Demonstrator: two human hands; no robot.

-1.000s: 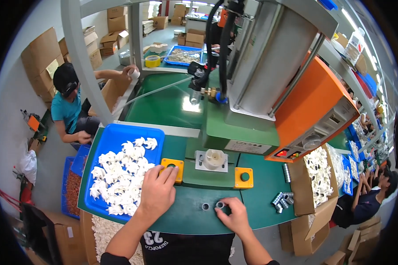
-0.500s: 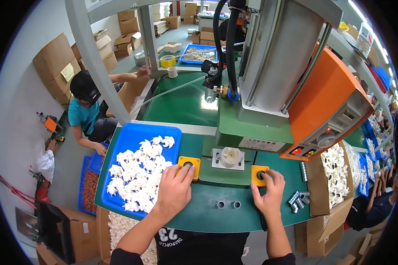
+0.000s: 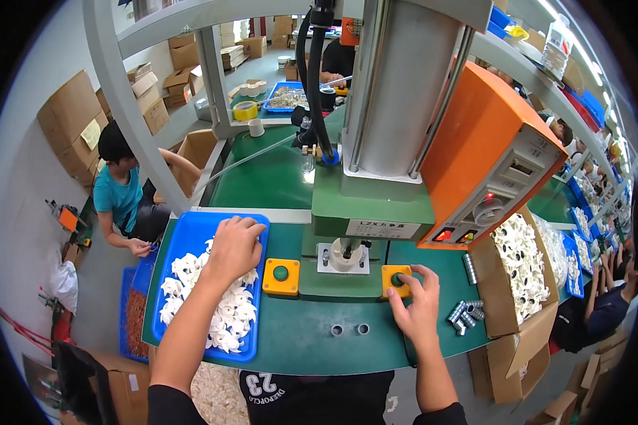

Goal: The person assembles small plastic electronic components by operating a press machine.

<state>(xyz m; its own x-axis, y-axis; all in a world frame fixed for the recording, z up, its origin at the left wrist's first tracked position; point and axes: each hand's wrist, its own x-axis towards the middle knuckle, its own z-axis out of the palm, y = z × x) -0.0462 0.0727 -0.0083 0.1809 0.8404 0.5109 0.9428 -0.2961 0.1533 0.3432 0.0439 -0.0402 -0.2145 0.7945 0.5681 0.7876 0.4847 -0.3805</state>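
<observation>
My left hand is over the far part of a blue tray of white, pointed plastic pieces. Its fingers are loosely bent, with nothing visible in them. My right hand is open beside the right yellow button box, fingers spread around its dark green button. The left yellow button box has no hand on it. Between the boxes, the ram of a green press reaches down into a round whitish fixture on a metal plate.
Two short metal sleeves stand on the green table; more metal sleeves lie at right. An orange control box adjoins the press. A carton of white parts stands far right. A person in teal sits at left.
My left hand has left the left button and moved over the tray. The press ram has come down into the fixture. My right hand stays by its button; the view has shifted.
</observation>
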